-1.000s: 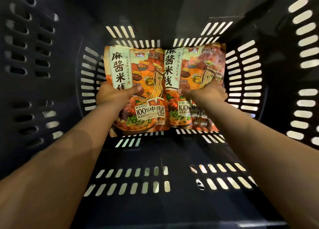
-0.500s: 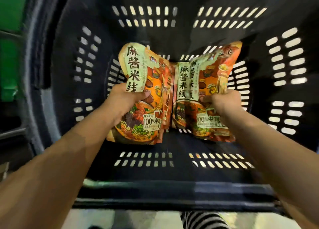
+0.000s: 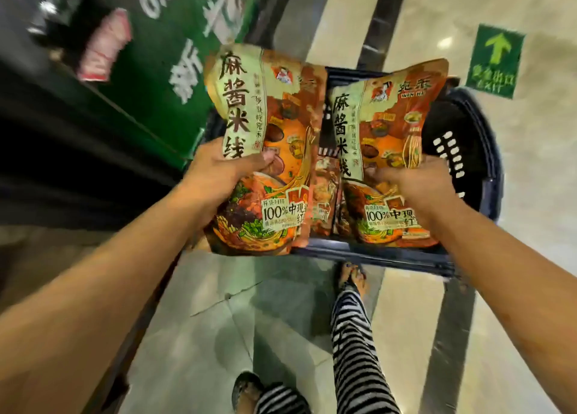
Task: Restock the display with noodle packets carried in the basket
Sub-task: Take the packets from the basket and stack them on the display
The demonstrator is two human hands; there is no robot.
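My left hand [image 3: 218, 179] grips one noodle packet [image 3: 278, 114], my right hand [image 3: 415, 185] clutches a second packet [image 3: 393, 117], both above the basket [image 3: 468, 164]; possibly more behind them.

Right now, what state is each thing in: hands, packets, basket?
Left hand: grips the left packet.
Right hand: grips the right packet.
Left packet: upright, held above the basket.
Right packet: upright, held above the basket.
Basket: below the packets, contents mostly hidden.
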